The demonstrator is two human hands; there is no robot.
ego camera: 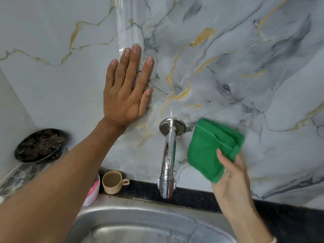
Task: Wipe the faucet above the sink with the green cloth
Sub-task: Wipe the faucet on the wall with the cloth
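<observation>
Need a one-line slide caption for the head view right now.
Right hand holds the green cloth beside the chrome faucet, while the left hand braces flat on the marble wall.

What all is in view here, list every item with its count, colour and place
faucet: one, chrome, on the wall above the sink
green cloth: one, right of the faucet, in hand
sink: one, steel, bottom centre
cup: one, beige, on the ledge left of the faucet
tub: one, pink and white, left of the cup
jar: one, dark lid, far left
wall: marble-look, grey with gold
left hand: flat on the wall
right hand: fingers holding the cloth
</observation>
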